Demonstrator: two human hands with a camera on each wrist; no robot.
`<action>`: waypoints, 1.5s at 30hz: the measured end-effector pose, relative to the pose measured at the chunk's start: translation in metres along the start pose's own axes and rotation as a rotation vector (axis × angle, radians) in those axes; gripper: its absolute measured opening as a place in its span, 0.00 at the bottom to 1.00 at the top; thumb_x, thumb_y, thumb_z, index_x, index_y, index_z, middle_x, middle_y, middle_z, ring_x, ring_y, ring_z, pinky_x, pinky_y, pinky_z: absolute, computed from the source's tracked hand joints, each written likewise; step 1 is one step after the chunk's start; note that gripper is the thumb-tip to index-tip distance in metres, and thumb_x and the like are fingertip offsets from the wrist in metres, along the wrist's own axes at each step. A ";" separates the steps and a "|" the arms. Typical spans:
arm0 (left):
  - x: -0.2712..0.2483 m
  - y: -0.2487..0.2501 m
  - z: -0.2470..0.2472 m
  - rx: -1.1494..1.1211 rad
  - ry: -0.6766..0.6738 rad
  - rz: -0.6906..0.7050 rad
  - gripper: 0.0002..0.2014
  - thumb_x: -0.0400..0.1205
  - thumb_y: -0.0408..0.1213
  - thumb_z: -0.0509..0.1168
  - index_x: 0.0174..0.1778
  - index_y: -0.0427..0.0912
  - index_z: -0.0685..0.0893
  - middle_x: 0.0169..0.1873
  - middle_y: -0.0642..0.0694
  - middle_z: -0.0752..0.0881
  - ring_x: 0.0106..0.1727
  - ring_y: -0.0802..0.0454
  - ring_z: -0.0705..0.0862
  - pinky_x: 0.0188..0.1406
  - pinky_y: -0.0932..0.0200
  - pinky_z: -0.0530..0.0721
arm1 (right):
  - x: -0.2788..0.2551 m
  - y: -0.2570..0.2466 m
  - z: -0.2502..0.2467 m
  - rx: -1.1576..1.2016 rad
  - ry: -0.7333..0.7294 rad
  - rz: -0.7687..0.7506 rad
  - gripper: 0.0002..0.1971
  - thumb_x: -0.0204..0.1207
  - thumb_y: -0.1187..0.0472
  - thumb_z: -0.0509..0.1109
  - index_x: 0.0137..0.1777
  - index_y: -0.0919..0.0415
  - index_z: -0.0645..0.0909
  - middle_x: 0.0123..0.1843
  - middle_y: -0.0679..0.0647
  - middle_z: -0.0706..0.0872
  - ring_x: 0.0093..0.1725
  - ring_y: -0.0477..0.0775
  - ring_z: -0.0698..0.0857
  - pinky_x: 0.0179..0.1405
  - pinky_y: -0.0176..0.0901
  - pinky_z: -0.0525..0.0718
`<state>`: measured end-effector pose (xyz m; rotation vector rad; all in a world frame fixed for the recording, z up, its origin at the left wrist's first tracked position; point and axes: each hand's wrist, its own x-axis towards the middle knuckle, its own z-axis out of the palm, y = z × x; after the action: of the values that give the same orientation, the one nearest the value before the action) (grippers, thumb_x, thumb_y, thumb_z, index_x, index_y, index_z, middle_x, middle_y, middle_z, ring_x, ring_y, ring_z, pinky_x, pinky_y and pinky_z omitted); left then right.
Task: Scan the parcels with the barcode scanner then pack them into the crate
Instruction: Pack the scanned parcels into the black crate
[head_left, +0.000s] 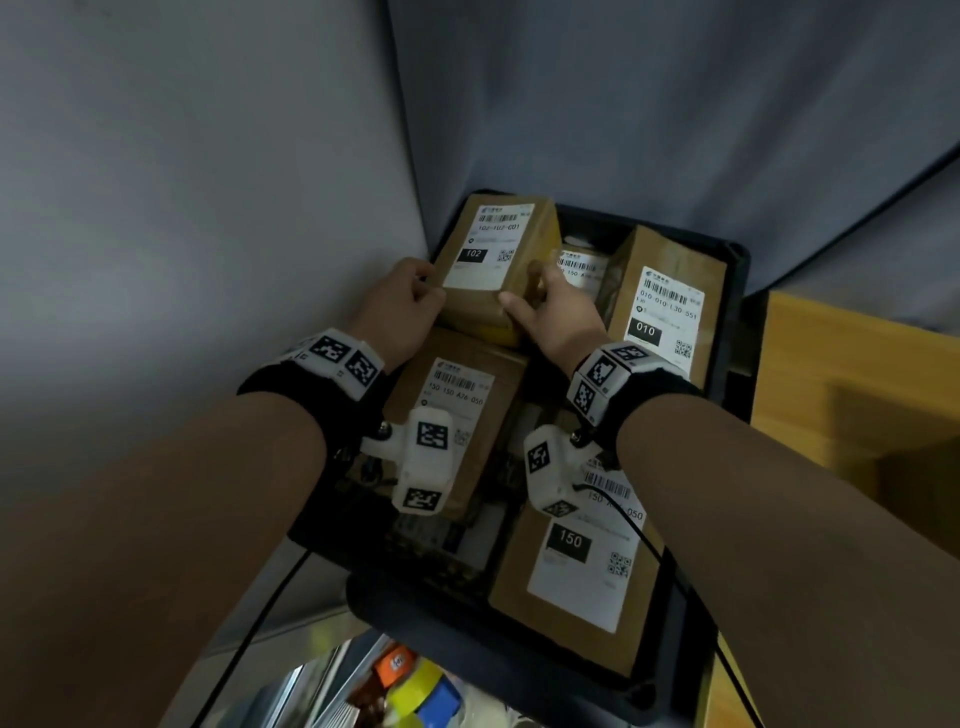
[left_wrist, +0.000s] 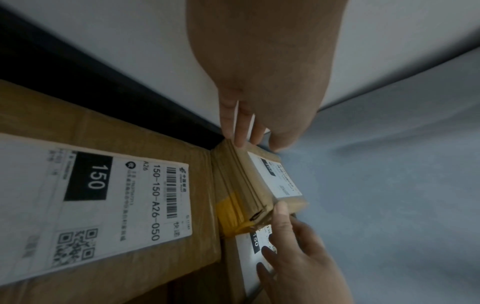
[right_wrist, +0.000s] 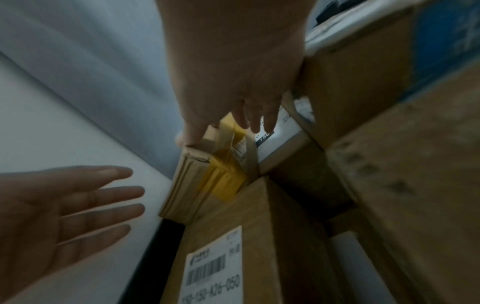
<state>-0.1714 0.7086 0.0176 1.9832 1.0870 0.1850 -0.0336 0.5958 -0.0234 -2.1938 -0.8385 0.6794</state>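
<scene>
A small brown parcel labelled 102 (head_left: 493, 249) (left_wrist: 259, 185) (right_wrist: 207, 176), with yellow tape on its near end, lies at the far left of the black crate (head_left: 737, 291), on top of other parcels. My left hand (head_left: 415, 296) (left_wrist: 244, 135) (right_wrist: 78, 201) touches the parcel's near left edge with straight fingers. My right hand (head_left: 545, 306) (left_wrist: 291, 242) (right_wrist: 233, 115) grips its near right corner, thumb on the near edge and fingers down the right side. No barcode scanner is in view.
The crate also holds a parcel marked 010 (head_left: 670, 291), two large ones marked 150 (head_left: 571, 566) (head_left: 457, 395) and a small 150 one (head_left: 582, 265). Grey walls close in left and behind. A wooden surface (head_left: 857, 389) lies to the right, and coloured items (head_left: 415, 686) sit below.
</scene>
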 end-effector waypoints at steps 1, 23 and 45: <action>-0.001 0.002 0.001 0.006 -0.004 0.003 0.19 0.86 0.39 0.58 0.73 0.40 0.71 0.63 0.41 0.80 0.61 0.45 0.81 0.60 0.53 0.79 | 0.001 0.000 -0.002 -0.066 -0.026 0.014 0.32 0.81 0.43 0.64 0.81 0.55 0.63 0.73 0.60 0.78 0.71 0.60 0.78 0.69 0.52 0.78; -0.134 0.143 0.079 -0.144 -0.119 0.161 0.15 0.84 0.31 0.59 0.66 0.34 0.76 0.59 0.36 0.83 0.53 0.44 0.83 0.55 0.51 0.82 | -0.172 0.046 -0.178 -0.225 0.229 -0.026 0.13 0.79 0.62 0.64 0.60 0.62 0.83 0.58 0.62 0.88 0.60 0.63 0.84 0.57 0.46 0.80; -0.263 0.156 0.290 -0.094 -0.536 -0.171 0.35 0.80 0.65 0.57 0.80 0.51 0.64 0.75 0.47 0.72 0.70 0.45 0.77 0.67 0.44 0.80 | -0.320 0.282 -0.247 0.484 0.253 0.702 0.42 0.72 0.33 0.66 0.79 0.60 0.67 0.74 0.57 0.77 0.68 0.63 0.79 0.70 0.59 0.77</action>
<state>-0.0947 0.2938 0.0140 1.7026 0.8663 -0.3626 0.0223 0.1063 -0.0069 -2.0290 0.2425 0.7985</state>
